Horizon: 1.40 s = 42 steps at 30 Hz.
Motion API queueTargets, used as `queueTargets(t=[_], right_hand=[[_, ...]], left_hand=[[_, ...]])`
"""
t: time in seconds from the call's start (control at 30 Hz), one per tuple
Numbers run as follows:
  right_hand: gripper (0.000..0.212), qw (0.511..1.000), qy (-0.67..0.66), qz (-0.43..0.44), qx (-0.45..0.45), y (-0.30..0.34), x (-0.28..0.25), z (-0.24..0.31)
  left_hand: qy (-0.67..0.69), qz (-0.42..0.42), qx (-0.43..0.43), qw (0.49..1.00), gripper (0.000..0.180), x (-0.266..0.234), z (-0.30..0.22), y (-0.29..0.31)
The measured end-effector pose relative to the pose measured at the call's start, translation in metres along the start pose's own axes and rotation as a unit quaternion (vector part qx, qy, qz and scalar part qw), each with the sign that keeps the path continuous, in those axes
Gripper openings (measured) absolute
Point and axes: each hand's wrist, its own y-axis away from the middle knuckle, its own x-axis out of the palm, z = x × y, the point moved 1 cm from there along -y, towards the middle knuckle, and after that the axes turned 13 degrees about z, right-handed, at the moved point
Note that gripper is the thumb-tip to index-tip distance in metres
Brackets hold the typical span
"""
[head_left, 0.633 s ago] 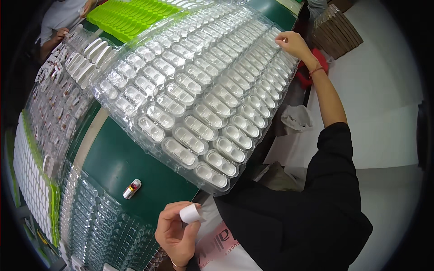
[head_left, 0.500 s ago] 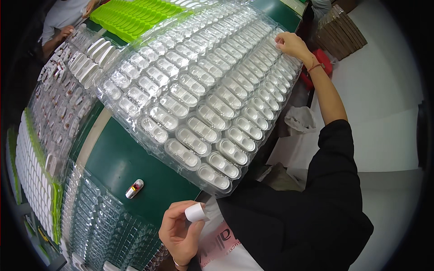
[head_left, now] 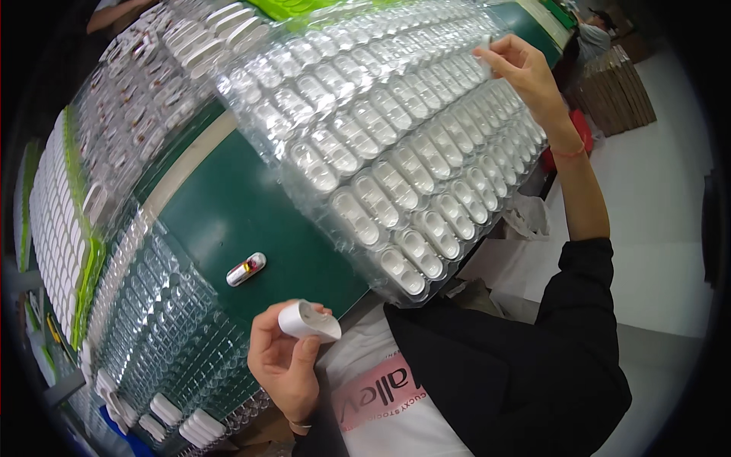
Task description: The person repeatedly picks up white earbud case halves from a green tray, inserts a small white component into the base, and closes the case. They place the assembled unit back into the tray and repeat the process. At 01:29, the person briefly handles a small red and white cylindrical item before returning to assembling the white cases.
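My left hand is closed around a hollow white plastic shell, holding it by its lower side. A slanted, cut-away opening shows on the shell's right. Above the far right part of a big clear blister tray, my right hand pinches a small whitish piece, too little seen to name its kind. Rows of oval white plastic parts fill the tray's pockets. On the green table, up and left of my left hand, lies a small oval device with red and yellow bits inside.
At the left stand a clear tray of assembled parts and white pieces on a bright green tray. Clear moulded trays lie near left, with loose white shells below. Brown stacked cardboard stands far right. Other people work at the back.
My left hand has turned the white shell so its cut-away opening shows. My right hand has drawn up from the tray with a whitish piece at its fingertips. The whole view has shifted.
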Motion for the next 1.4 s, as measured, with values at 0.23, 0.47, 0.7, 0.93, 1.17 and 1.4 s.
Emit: queueTargets(t=[0.23, 0.47, 0.7, 0.93, 1.17, 1.4], right_hand=[[0.021, 0.900, -0.268, 0.339, -0.048, 0.013, 0.159, 0.141], [0.015, 0.856, -0.304, 0.410, -0.083, 0.024, 0.217, 0.166], [0.023, 0.853, -0.268, 0.426, -0.137, 0.030, 0.224, 0.166], [0.022, 0.856, -0.263, 0.416, -0.158, 0.032, 0.227, 0.163], [0.022, 0.854, -0.273, 0.414, -0.159, 0.032, 0.229, 0.160], [0.025, 0.852, -0.247, 0.431, -0.167, 0.031, 0.227, 0.160]], left_hand=[[0.094, -0.060, 0.078, 0.991, 0.044, -0.018, 0.003, -0.003], [0.090, -0.107, 0.121, 0.983, 0.048, -0.027, 0.003, 0.002], [0.038, -0.130, 0.148, 0.980, 0.049, -0.027, 0.008, -0.003], [-0.006, -0.124, 0.180, 0.976, 0.049, -0.030, 0.017, -0.001], [-0.014, -0.127, 0.172, 0.977, 0.049, -0.032, 0.016, -0.001], [-0.024, -0.135, 0.166, 0.977, 0.048, -0.031, 0.015, -0.002]])
